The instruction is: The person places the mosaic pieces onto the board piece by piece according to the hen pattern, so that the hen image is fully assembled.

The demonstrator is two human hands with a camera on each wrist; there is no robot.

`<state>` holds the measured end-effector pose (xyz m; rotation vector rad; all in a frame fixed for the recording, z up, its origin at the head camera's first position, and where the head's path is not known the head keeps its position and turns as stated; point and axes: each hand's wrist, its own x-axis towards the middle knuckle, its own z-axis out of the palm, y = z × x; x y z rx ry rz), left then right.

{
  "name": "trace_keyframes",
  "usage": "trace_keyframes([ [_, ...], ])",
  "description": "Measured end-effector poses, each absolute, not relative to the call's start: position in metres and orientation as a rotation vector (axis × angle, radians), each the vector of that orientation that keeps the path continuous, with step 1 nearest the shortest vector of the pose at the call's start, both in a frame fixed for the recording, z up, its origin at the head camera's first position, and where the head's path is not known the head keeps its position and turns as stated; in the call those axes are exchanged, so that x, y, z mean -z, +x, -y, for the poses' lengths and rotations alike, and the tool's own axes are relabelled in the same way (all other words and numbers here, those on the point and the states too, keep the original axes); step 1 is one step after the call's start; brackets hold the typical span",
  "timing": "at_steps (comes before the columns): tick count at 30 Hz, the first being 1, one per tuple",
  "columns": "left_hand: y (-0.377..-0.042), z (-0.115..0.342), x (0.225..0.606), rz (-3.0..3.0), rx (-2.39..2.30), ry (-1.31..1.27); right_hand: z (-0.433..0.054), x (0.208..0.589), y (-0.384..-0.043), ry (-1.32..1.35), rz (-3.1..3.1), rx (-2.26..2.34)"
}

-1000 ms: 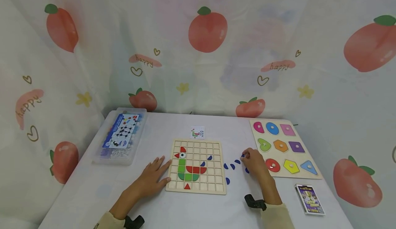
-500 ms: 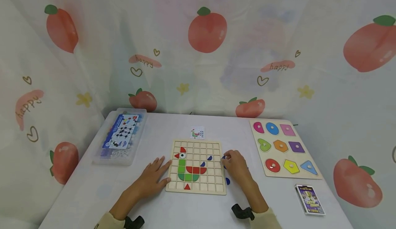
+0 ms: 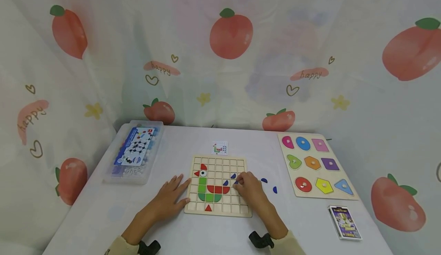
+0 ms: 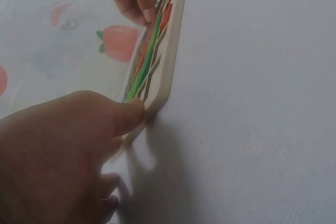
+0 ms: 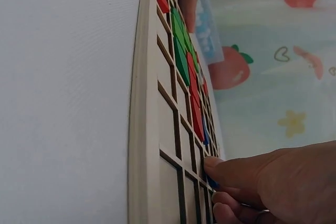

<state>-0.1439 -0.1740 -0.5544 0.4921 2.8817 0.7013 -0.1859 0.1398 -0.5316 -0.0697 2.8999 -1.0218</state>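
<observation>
A square wooden grid board [image 3: 220, 165] lies on the table, with red, green and blue pieces set in its cells in the shape of a bird. My left hand [image 3: 169, 196] rests at the board's left edge, fingers spread, the thumb touching the rim in the left wrist view. Over the right part of the grid, my right hand [image 3: 250, 190] pinches a small blue piece [image 5: 212, 183] between thumb and fingers. Close to those fingertips, two blue pieces [image 3: 225, 182] sit in cells. Loose blue half-round pieces [image 3: 264, 180] lie right of the board; the hand may cover others.
A small picture card [image 3: 219, 147] lies behind the board. At the back left stands a clear plastic case [image 3: 138, 147] with a blue label. A shape puzzle board [image 3: 306, 172] lies on the right, with a card pack [image 3: 345, 222] in front of it.
My right hand has moved left from the loose blue pieces to the grid, carrying a blue piece. The left hand has stayed at the board's edge.
</observation>
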Motion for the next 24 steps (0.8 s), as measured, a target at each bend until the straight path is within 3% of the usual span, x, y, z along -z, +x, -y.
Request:
trace_keyframes([
  [24, -0.1439, 0.1737, 0.5518, -2.876, -0.706, 0.491, -0.1350, 0.5308, -0.1837, -0.163, -2.970, 0.957],
])
